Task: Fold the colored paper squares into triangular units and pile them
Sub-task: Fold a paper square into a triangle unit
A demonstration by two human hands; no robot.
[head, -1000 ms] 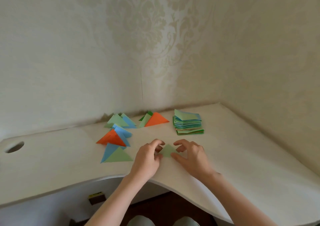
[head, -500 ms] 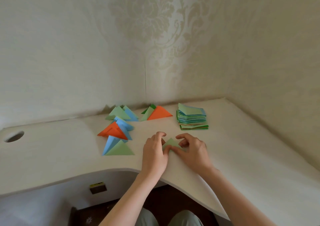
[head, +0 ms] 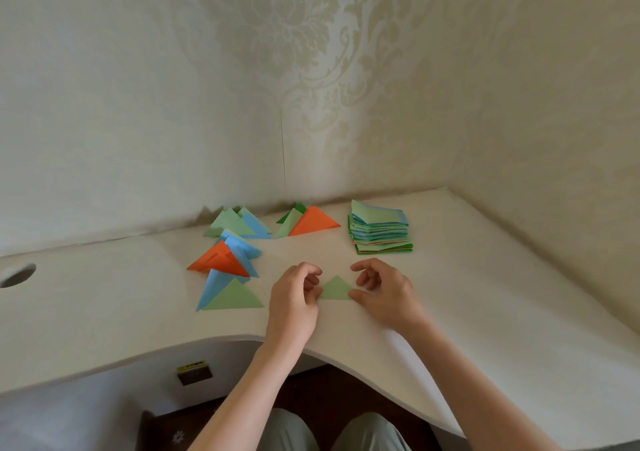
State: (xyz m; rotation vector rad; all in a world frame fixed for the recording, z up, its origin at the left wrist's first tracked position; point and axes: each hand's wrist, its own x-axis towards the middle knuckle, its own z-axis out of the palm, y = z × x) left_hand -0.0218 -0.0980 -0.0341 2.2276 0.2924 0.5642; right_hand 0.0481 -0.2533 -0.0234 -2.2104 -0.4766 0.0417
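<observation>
both forearms reach in from below over the curved edge of the bench point(head: 104, 329). the left hand point(head: 292, 303) and right hand point(head: 386, 294) sit either side of a small light green triangle point(head: 335, 289) lying flat, each pinching a bottom corner, fingers curled; the exact contact is hard to make out. beyond lie folded triangles point(head: 228, 263), partly overlapping, and farther right the stack of squares point(head: 379, 229).
</observation>
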